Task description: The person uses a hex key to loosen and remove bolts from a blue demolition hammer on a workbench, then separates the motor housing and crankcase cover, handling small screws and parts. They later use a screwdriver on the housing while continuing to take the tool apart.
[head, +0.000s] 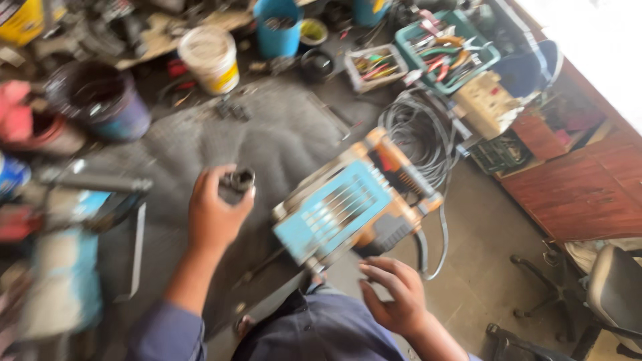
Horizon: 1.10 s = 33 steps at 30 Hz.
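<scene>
Grey floor mat (281, 134) — left hand (214, 214) pinches a small dark metal part (239, 179); right hand (394, 294), fingers loosely curled, nears the blue-orange machine (351, 204) lying diagonally, cable coil (418, 134) beyond.

Open grey mat (281, 134) ahead of the left hand (212, 214), a clear lane running up the mat's middle. To its right the blue-and-orange machine (354, 204) blocks the way, the coiled grey cable (418, 134) packed just behind it. Along the mat's far edge stand a white bucket (210, 59) and a blue bucket (277, 27); a dark tub (100, 99) guards the far left corner. Bare floor (481, 267) lies open beside the right hand (394, 294).
</scene>
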Motion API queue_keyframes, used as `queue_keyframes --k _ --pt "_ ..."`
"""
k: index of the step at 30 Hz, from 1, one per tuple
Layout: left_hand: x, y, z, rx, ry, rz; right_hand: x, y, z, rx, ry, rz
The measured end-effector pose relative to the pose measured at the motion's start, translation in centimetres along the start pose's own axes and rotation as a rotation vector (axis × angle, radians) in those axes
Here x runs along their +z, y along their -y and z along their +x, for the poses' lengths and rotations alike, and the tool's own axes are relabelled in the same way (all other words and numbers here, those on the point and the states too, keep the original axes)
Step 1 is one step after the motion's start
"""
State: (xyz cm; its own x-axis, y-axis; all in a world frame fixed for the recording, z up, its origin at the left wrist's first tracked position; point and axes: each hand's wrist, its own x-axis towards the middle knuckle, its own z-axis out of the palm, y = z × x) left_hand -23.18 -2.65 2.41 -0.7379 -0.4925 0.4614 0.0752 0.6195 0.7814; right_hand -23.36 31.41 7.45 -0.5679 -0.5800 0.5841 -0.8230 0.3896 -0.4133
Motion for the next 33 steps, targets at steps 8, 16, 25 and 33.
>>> queue_keyframes --k 8,16,25,33 --pt "19.4 0.3 17.0 0.057 0.446 0.321 -3.9 -11.7 -5.5 0.279 -0.179 0.099" --pt "29.3 1.0 21.5 0.042 0.445 0.587 -5.5 -18.4 -6.7 0.357 -0.149 0.141" --pt "19.1 -2.8 15.7 -0.076 0.494 0.412 -4.1 -20.6 -1.2 0.230 -0.022 0.114" --pt "3.7 -10.8 -5.7 0.128 0.325 0.568 -0.9 -21.3 8.1 0.183 0.159 -0.026"
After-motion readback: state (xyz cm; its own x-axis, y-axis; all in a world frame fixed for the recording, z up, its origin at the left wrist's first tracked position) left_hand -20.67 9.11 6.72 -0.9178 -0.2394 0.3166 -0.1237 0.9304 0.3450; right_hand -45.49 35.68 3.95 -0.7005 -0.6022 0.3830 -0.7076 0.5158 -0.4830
